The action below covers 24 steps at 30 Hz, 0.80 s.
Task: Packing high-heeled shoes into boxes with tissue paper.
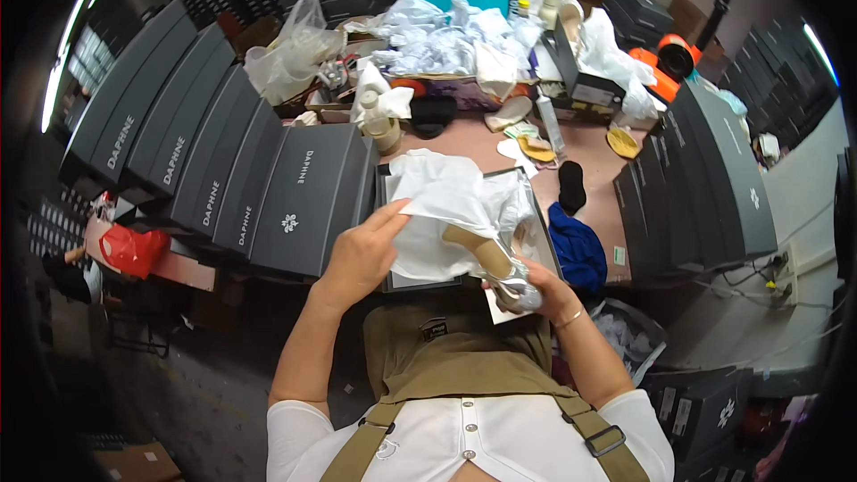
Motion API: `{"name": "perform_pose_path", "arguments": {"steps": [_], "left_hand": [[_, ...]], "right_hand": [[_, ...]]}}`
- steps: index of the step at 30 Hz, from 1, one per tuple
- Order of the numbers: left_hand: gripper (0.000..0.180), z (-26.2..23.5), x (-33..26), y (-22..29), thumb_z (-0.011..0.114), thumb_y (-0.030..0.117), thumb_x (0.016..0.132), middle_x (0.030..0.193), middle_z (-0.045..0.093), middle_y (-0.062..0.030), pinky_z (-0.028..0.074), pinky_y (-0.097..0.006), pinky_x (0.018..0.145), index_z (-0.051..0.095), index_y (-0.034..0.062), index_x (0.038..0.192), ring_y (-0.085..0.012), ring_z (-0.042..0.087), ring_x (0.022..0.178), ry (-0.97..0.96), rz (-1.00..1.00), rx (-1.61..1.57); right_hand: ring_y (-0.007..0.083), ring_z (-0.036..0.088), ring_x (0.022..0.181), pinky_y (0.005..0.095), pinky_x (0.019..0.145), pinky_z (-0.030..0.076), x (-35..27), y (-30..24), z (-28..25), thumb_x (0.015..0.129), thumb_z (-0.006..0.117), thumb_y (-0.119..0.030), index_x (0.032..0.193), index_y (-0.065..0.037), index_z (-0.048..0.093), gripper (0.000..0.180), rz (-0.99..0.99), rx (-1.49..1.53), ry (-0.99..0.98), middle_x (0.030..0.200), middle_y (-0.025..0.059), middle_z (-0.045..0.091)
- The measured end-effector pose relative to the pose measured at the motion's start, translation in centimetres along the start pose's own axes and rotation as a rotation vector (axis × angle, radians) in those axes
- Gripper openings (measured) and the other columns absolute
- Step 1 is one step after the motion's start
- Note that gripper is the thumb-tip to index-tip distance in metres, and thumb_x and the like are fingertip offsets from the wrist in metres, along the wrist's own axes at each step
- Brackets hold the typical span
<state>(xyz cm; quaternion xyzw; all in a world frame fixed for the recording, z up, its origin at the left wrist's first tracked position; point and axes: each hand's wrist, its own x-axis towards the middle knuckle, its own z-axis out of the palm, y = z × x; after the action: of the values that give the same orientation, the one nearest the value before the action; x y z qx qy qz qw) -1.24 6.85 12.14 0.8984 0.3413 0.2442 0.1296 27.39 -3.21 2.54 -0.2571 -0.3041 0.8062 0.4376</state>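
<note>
A silver high-heeled shoe [516,289] with a tan insole is gripped in my right hand [552,293], tilted over the near side of an open shoe box [544,230]. My left hand [361,254] pinches the left edge of a sheet of white tissue paper [437,192], which spreads over the box and against the shoe. More crumpled white paper lies inside the box on the right. The paper hides much of what the box contains. A small white card or flap [504,311] shows below the shoe.
Dark grey shoe boxes [308,196] line the left, with more boxes [705,178] on the right. Next to the open box are a blue cloth [576,245] and a black pad [571,186]. Behind it sit a tape roll [382,134], yellow sponges [623,143] and heaped white paper [437,36].
</note>
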Motion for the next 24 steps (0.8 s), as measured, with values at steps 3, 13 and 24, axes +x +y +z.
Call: {"name": "perform_pose_path", "arguments": {"steps": [3,13,24], "left_hand": [[0.050,0.5,0.0,0.6,0.054,-0.005,0.072,0.130,0.053,-0.0171,0.053,-0.040,0.080,0.055,0.0006,0.121,-0.0371,0.062,0.096,-0.111,-0.062,-0.119],[0.033,0.0,-2.3,6.9,0.060,0.005,0.076,0.132,0.055,-0.0126,0.054,-0.027,0.059,0.063,-0.0003,0.109,-0.0180,0.065,0.071,0.018,0.355,-0.079],[0.032,3.0,-4.6,9.4,0.067,-0.001,0.073,0.123,0.060,-0.0174,0.057,-0.026,0.059,0.066,-0.0026,0.105,-0.0192,0.068,0.076,-0.075,0.415,-0.212]], "right_hand": [[0.0228,0.064,0.067,0.0283,0.051,0.052,-0.5,1.0,-0.7,0.071,0.071,-0.051,0.132,0.003,0.041,0.088,0.024,0.179,-0.135,0.111,0.0208,0.061],[0.0256,0.056,0.113,0.0386,0.093,0.048,1.4,-0.4,8.3,0.085,0.065,-0.031,0.140,-0.003,0.035,0.069,-0.012,0.043,0.199,0.131,0.0130,0.051],[0.0260,0.051,0.119,0.0378,0.101,0.043,8.3,6.1,1.5,0.095,0.048,-0.029,0.140,-0.003,0.038,0.053,-0.304,0.116,0.010,0.137,0.0157,0.047]]}}
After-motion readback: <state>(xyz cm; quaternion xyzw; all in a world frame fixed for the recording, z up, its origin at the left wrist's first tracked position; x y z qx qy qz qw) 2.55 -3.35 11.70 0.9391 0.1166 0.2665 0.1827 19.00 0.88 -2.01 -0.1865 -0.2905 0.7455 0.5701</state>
